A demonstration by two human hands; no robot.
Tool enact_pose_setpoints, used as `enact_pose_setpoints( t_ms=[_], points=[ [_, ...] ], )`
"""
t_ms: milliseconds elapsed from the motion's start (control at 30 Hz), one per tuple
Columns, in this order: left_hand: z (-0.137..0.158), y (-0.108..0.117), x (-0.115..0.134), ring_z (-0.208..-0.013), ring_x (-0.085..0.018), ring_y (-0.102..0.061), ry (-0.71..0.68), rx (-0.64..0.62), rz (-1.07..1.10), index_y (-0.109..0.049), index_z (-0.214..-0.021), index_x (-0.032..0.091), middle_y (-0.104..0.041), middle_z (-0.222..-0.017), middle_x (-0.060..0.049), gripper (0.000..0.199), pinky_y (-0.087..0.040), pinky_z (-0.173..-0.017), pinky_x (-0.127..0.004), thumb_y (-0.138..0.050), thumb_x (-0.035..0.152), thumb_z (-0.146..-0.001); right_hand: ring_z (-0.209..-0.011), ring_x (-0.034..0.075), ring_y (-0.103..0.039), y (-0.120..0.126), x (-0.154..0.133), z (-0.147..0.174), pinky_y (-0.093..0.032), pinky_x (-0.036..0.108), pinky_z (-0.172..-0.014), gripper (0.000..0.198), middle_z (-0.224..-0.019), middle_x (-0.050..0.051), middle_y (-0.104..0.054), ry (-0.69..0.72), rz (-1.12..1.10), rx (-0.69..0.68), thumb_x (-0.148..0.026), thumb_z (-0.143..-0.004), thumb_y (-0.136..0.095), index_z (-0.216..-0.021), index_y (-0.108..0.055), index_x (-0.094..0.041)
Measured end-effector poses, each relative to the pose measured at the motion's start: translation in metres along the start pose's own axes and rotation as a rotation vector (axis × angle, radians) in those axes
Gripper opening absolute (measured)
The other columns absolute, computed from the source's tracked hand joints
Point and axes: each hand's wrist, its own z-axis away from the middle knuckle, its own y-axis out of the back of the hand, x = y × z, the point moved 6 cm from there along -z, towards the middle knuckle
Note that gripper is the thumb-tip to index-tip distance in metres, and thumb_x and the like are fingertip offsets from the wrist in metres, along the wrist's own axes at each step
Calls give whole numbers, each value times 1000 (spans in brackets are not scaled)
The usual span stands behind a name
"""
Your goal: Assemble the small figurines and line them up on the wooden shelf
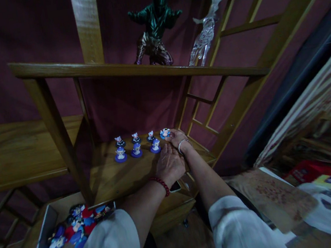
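Observation:
Small figurines stand in two rows on a wooden shelf. Dark-based ones, such as this figurine, form the back row. In front are three purple-based ones, including a white and purple figurine. At the right end of the back row, my right hand has its fingertips closed on a blue-based figurine. Just below it, my left hand lies over the shelf with fingers stretched forward, close to the rightmost front figurine. Nothing shows in my left hand, though its fingertips are partly hidden by the right.
An open cardboard box with several more figurines sits at lower left. Above, an upper shelf bears a green hooded statue and a clear deer figure. Wooden lattice borders the right side. A dark phone-like object lies under my left wrist.

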Motion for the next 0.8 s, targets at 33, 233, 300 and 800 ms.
enact_pose_setpoints(
  t_ms=[33, 233, 300, 800],
  points=[
    [0, 0, 0, -128, -28, -33, 0, 2, 1, -47, -119, -2, -45, -131, -24, 48, -23, -107, -43, -32, 28, -86, -81, 15, -62, 0, -1, 1, -49, 28, -78, 30, -81, -2, -67, 2, -8, 0, -20, -61, -71, -90, -64, -23],
    [0, 1, 1, -129, -28, -32, -1, -6, -7, -46, -121, -6, -44, -131, -24, 51, -22, -108, -38, -32, 29, -85, -82, 15, -62, 0, -2, 2, -50, 29, -79, 29, -81, -1, -67, 30, -4, -8, -22, -62, -70, -91, -63, -22],
    [0, 0, 0, -129, -28, -32, 6, -14, 1, -45, -122, -6, -43, -132, -24, 52, -21, -108, -37, -32, 29, -85, -82, 15, -62, 1, -2, 2, -50, 29, -80, 30, -82, 0, -67, 34, 9, -16, -23, -63, -70, -92, -63, -21],
    [3, 1, 5, -120, -27, -42, -75, 5, -38, -56, -107, -4, -54, -118, -24, 41, -26, -105, -39, -34, 20, -83, -79, 12, -63, 9, 9, 11, -51, 27, -79, 35, -89, 4, -67, -107, -281, 30, -15, -65, -63, -99, -58, -16]
  ],
)
